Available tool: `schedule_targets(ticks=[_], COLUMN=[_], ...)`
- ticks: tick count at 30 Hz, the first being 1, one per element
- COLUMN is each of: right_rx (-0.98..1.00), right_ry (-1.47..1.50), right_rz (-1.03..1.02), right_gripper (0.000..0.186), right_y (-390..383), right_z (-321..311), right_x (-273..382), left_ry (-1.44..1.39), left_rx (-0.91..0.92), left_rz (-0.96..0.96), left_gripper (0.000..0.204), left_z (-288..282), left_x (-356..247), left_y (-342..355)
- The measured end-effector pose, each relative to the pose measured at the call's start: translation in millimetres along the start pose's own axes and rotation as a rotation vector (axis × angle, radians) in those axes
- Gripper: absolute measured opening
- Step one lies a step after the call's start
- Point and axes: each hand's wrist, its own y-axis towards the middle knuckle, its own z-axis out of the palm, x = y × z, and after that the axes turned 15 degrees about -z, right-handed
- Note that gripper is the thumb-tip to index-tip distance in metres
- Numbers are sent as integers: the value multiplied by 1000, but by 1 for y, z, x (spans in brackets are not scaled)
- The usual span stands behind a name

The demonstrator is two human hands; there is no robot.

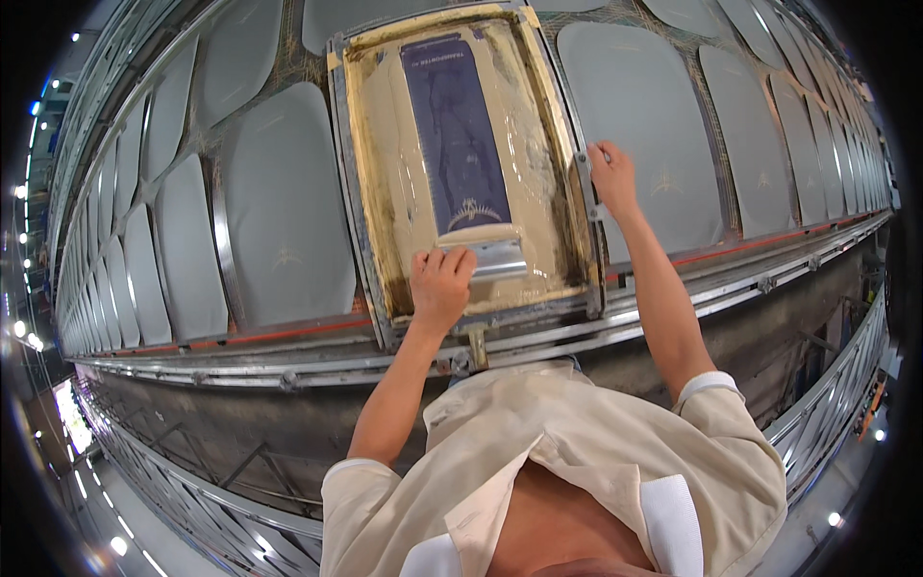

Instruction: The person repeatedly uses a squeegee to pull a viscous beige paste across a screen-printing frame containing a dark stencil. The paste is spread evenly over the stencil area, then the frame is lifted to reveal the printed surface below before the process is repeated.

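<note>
While the left grip (443, 286) is clamping the silver squeegee (500, 261) inside the frame (357, 192), near its close edge, the right grip (612, 176) is sitting bent-fingered at the right rail; can't tell if it's actually grasping. If they're pulling bodyward, the pass is looking mostly done, just a short strip remaining. Side walls are leaving some room around the purple panel (457, 125); grey panels (279, 202) are lying beyond.

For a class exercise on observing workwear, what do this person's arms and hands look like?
The left hand and right hand are bare, without gloves. Both forearms are uncovered below short beige sleeves edged with white bands.
</note>
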Motion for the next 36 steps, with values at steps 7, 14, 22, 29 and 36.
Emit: schedule_targets(ticks=[7, 14, 22, 29, 36], right_rx=[407, 303, 723, 660, 602], right_ry=[-429, 57, -387, -368, -415], right_rz=[-58, -760, -705, -767, -810], right_gripper=[31, 40, 33, 28, 26], right_y=[56, 204, 307, 269, 83], right_z=[-21, 61, 143, 147, 106], right_x=[62, 136, 166, 149, 134], left_ry=[22, 39, -60, 10, -35], left_rx=[-167, -28, 386, 365, 258], left_rz=[35, 46, -268, -201, -77], left_gripper=[27, 27, 32, 32, 18], left_z=[35, 29, 6, 16, 7], left_x=[76, 118, 123, 125, 77], left_y=[200, 350, 439, 402, 218])
